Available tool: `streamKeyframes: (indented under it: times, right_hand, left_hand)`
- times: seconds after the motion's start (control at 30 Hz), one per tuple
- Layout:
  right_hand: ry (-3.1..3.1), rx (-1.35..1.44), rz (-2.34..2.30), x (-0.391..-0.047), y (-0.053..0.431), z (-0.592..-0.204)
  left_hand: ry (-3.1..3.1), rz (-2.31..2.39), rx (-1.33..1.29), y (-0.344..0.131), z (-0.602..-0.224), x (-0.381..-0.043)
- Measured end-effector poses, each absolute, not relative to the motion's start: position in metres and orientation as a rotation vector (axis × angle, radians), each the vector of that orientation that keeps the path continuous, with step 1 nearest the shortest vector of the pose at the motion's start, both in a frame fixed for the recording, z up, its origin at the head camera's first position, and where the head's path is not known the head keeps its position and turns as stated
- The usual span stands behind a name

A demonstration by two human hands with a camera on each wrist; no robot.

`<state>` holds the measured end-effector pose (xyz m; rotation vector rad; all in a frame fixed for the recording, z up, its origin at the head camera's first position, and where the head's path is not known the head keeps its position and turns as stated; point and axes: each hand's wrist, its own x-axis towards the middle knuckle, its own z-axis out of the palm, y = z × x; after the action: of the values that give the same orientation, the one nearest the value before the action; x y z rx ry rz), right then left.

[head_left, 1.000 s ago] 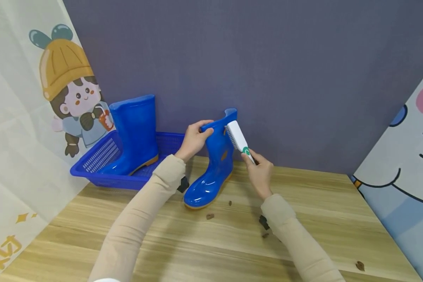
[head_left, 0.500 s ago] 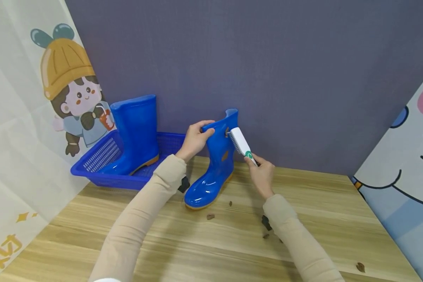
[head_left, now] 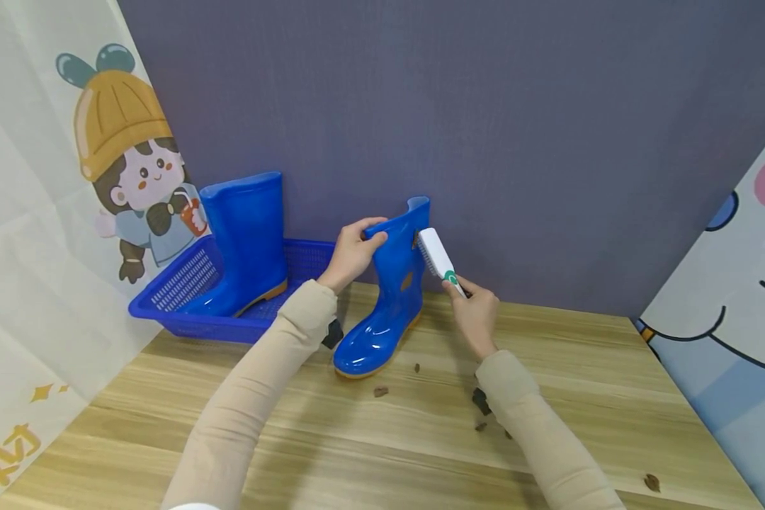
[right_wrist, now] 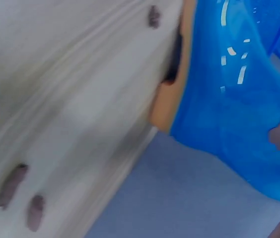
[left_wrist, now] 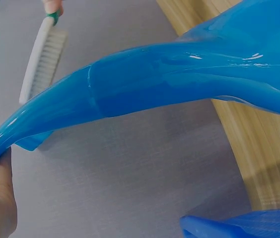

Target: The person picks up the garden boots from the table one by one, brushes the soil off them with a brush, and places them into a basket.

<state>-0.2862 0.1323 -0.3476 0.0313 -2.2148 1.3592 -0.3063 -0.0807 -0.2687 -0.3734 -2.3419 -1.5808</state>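
Observation:
A blue rubber boot [head_left: 392, 301] with a tan sole stands on the wooden table, tilted a little. My left hand [head_left: 352, 251] pinches its top rim, thumb outside and fingers over the edge. In my right hand [head_left: 474, 312] is the handle of a white scrubbing brush [head_left: 436, 251] with a green mark. The bristles face the upper shaft, right beside a brown patch [head_left: 415, 241]. Lower on the shaft shows another brown patch [head_left: 406, 281]. From the left wrist, the brush [left_wrist: 35, 69] appears behind the boot [left_wrist: 145, 79]; the right wrist view shows the boot's heel [right_wrist: 172, 94].
At the left a blue plastic basket [head_left: 197, 326] holds a second blue boot [head_left: 248, 234]. Brown bits [head_left: 380, 391] lie scattered on the table [head_left: 357, 453], with a dark piece [head_left: 481, 401] by the right sleeve and another [head_left: 333, 333] beside the basket. A grey panel [head_left: 516, 142] stands behind.
The brush has moved slightly down and right along the upper shaft since a second ago, with a small shift upward in the last half second. The left hand and boot stay nearly in place.

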Motion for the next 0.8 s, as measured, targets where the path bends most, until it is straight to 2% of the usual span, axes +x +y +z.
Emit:
streamKeyframes:
  times: [0.47, 0.8]
  right_hand:
    - [-2.174, 0.100, 1.510, -0.278, 0.120, -0.328]
    - [-2.220, 0.035, 1.524, -0.286, 0.132, -0.345]
  left_hand:
    - [-2.351, -1.589, -0.364, -0.080, -0.269, -0.303]
    - [-2.363, -1.592, -0.364, -0.079, -0.267, -0.302]
